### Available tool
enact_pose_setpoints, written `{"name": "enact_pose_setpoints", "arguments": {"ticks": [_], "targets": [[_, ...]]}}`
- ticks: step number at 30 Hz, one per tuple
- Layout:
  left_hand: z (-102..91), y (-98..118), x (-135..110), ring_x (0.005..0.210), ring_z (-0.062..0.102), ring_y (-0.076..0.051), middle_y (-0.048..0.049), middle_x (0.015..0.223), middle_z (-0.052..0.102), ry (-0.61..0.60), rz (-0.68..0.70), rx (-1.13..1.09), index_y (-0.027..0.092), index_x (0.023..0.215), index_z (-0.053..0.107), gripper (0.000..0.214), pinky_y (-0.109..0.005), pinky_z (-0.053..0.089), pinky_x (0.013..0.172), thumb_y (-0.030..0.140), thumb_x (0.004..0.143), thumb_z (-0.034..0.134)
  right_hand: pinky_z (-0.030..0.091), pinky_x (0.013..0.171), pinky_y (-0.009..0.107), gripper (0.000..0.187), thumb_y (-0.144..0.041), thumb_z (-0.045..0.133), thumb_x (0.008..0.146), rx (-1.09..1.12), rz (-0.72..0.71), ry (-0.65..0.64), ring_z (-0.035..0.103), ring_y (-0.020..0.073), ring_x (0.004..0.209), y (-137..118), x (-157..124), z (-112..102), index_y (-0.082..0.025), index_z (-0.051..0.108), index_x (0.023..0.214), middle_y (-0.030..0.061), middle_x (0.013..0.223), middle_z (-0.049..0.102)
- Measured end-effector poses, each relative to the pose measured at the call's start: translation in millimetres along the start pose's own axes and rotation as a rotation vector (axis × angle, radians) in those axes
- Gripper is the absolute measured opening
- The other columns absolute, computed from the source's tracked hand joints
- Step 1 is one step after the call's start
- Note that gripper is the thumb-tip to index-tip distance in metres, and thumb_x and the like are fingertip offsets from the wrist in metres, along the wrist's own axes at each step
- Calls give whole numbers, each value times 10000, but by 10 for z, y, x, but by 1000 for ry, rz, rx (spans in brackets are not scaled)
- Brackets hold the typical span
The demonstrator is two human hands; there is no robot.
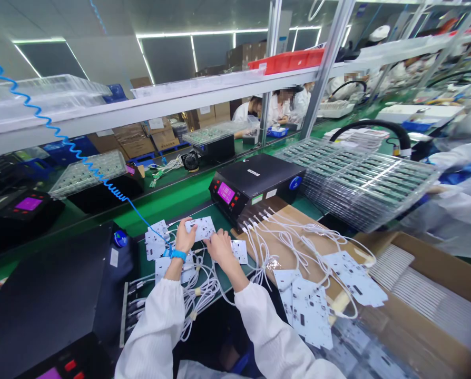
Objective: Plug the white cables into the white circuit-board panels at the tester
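My left hand [184, 239] grips a white circuit board [204, 226] by its left end, the thumb lying across its face. A blue wrist strap [177, 255] with a coiled cord is on that wrist. My right hand [220, 246] is closed at the board's lower right edge; whatever its fingertips pinch is hidden. Under and beside my hands lie more white circuit boards [155, 245], one [240, 251] just right of my right hand. White cables [204, 292] run in a tangled bundle below them.
Black test boxes stand at left [61, 295] and ahead [259, 179], the latter with a lit screen. White cables lead from it to boards [310, 310] on cardboard at right. Stacked clear trays [362, 176] and an open carton [413, 279] are farther right. A shelf [148, 105] crosses overhead; co-workers sit beyond.
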State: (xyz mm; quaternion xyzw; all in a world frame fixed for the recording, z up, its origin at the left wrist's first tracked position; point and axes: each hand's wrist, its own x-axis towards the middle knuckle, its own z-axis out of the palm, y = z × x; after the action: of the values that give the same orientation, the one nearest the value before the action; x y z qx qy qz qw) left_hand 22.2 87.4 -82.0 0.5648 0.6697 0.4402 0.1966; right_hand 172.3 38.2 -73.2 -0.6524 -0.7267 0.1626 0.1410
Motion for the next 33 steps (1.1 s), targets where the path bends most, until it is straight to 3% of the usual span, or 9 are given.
{"name": "enact_pose_setpoints", "arguments": {"ticks": [9,15,19,23,27,33], "targets": [[25,-14,104,1106,638,-238,-76,1124,691,88,-34,-21,201,1076,655,240,-376,493,1014,209,838,629,345,1110,443,349,-347,529,994,53,11,56,456,352,1281,9,17,153,-123,762,1127,216,1318,573],[-144,51,328,1151,625,-255,-103,1188,665,185,-78,-22,193,1137,607,282,-420,475,1056,203,855,608,279,1168,482,287,-367,576,976,56,-57,66,456,334,1284,46,-43,217,-170,774,1044,176,1299,614],[-219,179,237,1223,608,-272,-91,1253,680,80,90,42,208,1160,645,300,-434,448,1106,173,864,606,360,1108,446,395,-455,538,999,33,-32,126,448,342,1291,86,-123,24,-131,735,1112,203,1263,626],[-157,281,91,1167,655,-268,-91,1158,739,-77,206,125,182,1039,730,231,-425,466,1096,165,915,535,468,951,401,340,-242,417,1039,-74,179,194,576,324,1146,173,-172,-147,-71,682,1165,246,1180,639],[11,355,2,1171,663,-259,-85,1162,748,-182,260,155,186,1053,760,244,-418,470,1104,150,912,563,516,857,332,362,-7,364,966,-130,321,119,677,285,1079,233,-110,-140,-40,646,1190,263,1112,673],[189,433,-86,1113,682,-229,-92,1133,745,-291,384,175,182,1087,770,291,-380,503,1073,108,924,540,562,795,295,344,-38,341,1001,-124,341,120,743,276,1014,271,-59,-80,-19,616,1208,282,1023,712]]}}
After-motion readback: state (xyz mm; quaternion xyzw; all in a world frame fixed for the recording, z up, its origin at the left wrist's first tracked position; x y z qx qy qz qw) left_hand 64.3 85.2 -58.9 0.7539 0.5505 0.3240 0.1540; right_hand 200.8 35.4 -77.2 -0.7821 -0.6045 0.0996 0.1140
